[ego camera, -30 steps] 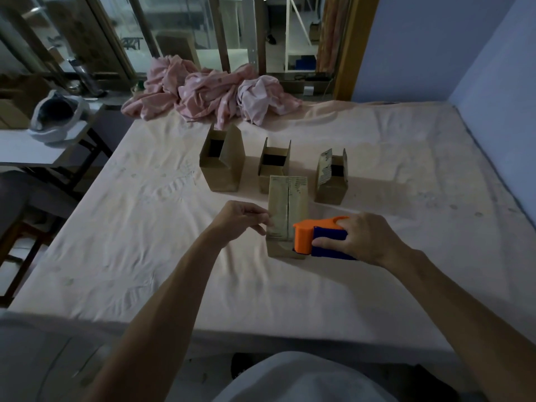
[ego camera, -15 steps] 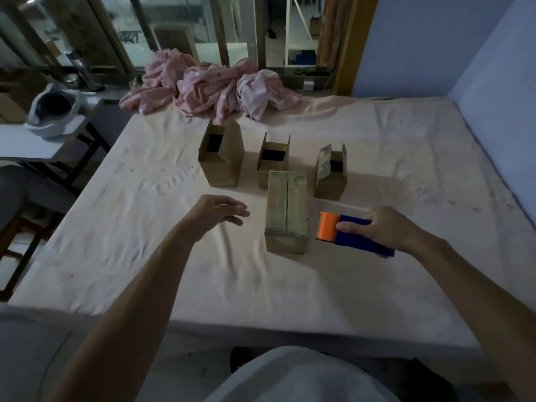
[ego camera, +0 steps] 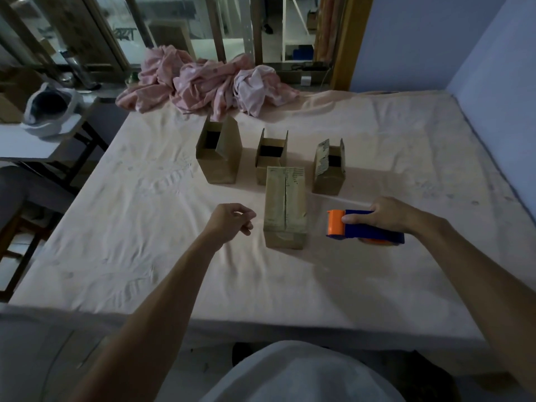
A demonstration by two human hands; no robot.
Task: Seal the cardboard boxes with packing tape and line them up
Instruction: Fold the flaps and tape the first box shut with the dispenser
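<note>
A closed cardboard box lies in the middle of the cloth-covered table, its flaps meeting along a centre seam. My right hand grips a blue and orange tape dispenser just right of that box, and a thin strip of clear tape stretches from the dispenser toward the box. My left hand hovers left of the box with fingers loosely curled, holding nothing. Behind stand three boxes with flaps up: a large one, a middle one and a right one.
A heap of pink cloth lies at the table's far edge by the window. A side table with a white bag stands to the left. A blue wall runs along the right side.
My left hand let go of the closed box and drew back to the left. My right hand carried the dispenser off the box's near end to the right, trailing tape.
</note>
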